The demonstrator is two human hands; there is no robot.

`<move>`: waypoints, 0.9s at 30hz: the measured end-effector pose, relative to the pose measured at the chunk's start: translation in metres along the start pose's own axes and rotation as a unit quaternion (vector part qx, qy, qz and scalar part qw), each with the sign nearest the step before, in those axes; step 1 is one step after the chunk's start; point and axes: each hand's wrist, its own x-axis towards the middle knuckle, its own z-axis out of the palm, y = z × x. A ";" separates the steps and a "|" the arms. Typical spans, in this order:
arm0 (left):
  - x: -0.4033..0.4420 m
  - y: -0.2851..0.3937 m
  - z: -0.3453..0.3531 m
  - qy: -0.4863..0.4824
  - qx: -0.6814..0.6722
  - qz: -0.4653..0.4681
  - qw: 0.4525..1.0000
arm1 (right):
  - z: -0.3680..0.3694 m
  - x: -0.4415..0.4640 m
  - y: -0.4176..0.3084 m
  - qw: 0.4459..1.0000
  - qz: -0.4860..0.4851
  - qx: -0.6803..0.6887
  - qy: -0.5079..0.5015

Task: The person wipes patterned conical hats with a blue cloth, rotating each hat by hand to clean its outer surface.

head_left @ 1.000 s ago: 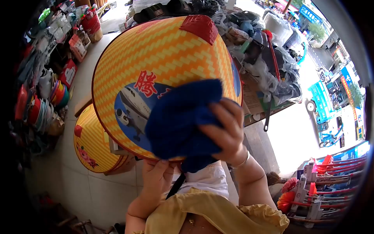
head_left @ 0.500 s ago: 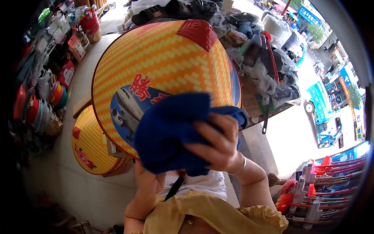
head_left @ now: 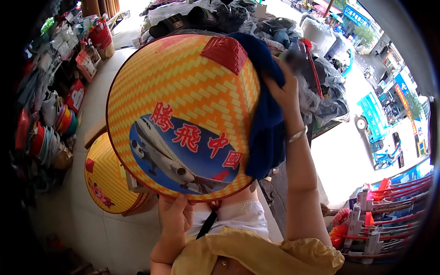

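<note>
A large conical woven hat (head_left: 192, 101) in yellow and orange stands tilted before me. It has a red peak, a printed airplane picture and red characters. My left hand (head_left: 178, 213) pinches its lower rim, thumb on the front; the other fingers are partly hidden behind. My right hand (head_left: 285, 91) is closed on a dark blue cloth (head_left: 268, 133), which drapes over the hat's right side and hangs down along it. Where the cloth lies, the hat's right edge is hidden.
Another yellow conical hat (head_left: 110, 178) with a flower print lies lower left. Plastic-wrapped goods (head_left: 321, 87) and dark slippers (head_left: 183, 23) are piled behind the hat. Long-handled goods (head_left: 389, 220) stand at right. Wares (head_left: 68, 114) line the left side; a blue three-wheeler (head_left: 376, 119) is outside.
The cloth has moved from the hat's lower front up to its right side, with my right arm stretched farther out. The printed picture is now uncovered. My left hand still holds the rim.
</note>
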 end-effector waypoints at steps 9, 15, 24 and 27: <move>-0.001 -0.003 -0.004 -0.030 -0.001 -0.013 0.999 | 0.011 -0.104 -0.100 0.927 -0.310 -0.179 -0.115; -0.005 -0.004 -0.006 -0.034 0.000 0.005 0.999 | 0.007 -0.049 -0.082 0.954 -0.270 -0.131 -0.015; -0.003 0.000 -0.002 -0.008 -0.013 -0.018 1.000 | -0.003 -0.001 -0.019 0.997 0.070 0.020 -0.015; -0.003 -0.001 -0.007 -0.041 -0.021 -0.040 0.998 | 0.003 -0.040 -0.052 0.996 -0.042 -0.078 0.027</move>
